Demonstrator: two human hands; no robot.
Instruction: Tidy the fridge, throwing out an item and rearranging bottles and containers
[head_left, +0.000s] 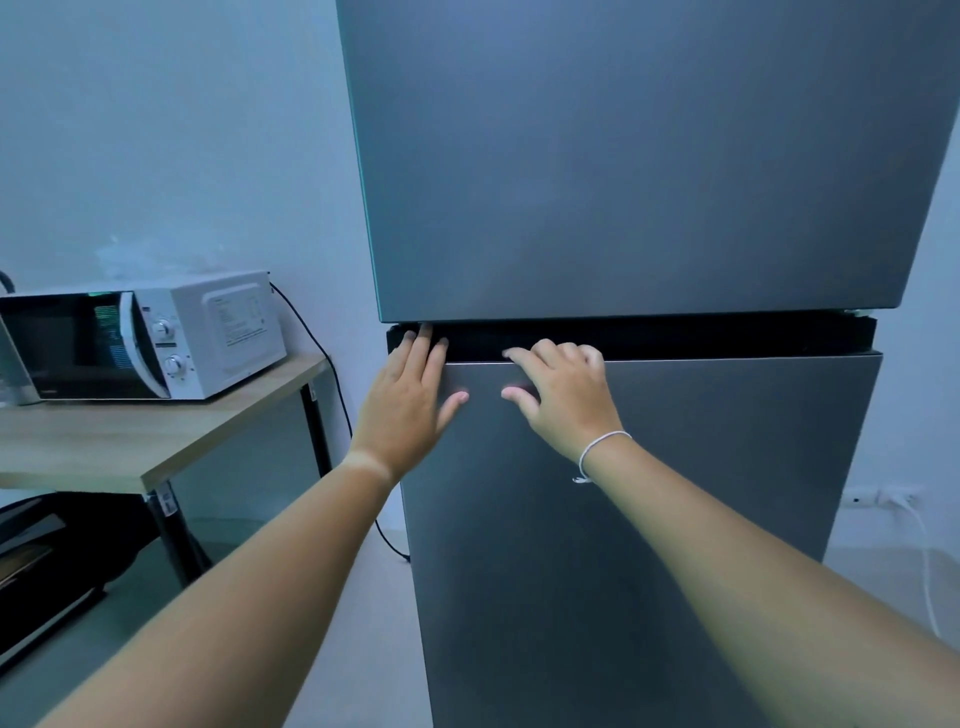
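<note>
A tall grey two-door fridge fills the view, its upper door (623, 166) and lower door (649, 519) both closed. A dark recessed gap (701, 338) runs between them. My left hand (410, 400) lies flat on the lower door's top left corner, fingertips reaching into the gap. My right hand (561, 395), with a white string bracelet at the wrist, rests beside it with fingers curled over the lower door's top edge. Bottles and containers are hidden behind the doors.
A white microwave (156, 338) stands on a wooden table (156, 441) to the left, its black cable (332, 374) hanging beside the fridge. A dark bag (52, 561) lies under the table. A wall socket with a white cord (893, 501) is at the right.
</note>
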